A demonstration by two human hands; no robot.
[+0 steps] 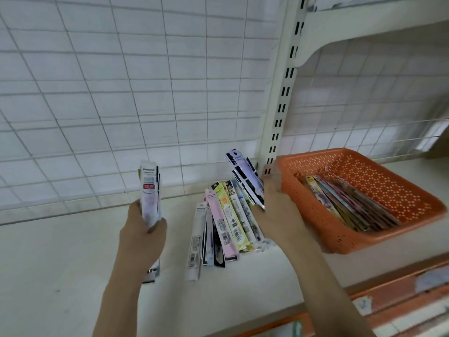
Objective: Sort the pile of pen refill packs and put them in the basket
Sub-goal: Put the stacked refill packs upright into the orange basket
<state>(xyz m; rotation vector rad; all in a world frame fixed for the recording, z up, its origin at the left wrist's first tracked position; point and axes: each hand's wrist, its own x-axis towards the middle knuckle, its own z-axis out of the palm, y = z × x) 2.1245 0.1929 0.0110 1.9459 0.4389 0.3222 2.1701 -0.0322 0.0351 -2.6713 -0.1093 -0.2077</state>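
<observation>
A pile of long pen refill packs in white, pink, yellow and black lies fanned on the cream shelf. My left hand grips a small upright stack of white refill packs, left of the pile. My right hand holds a few lilac and black packs tilted up over the pile's right side, close to the basket. The orange perforated basket sits on the shelf at right, with several colourful packs lying inside it.
A white wire grid panel backs the shelf. A slotted upright post stands just behind the basket's left corner. An upper shelf bracket overhangs at right. Orange shelf edging runs along the front right.
</observation>
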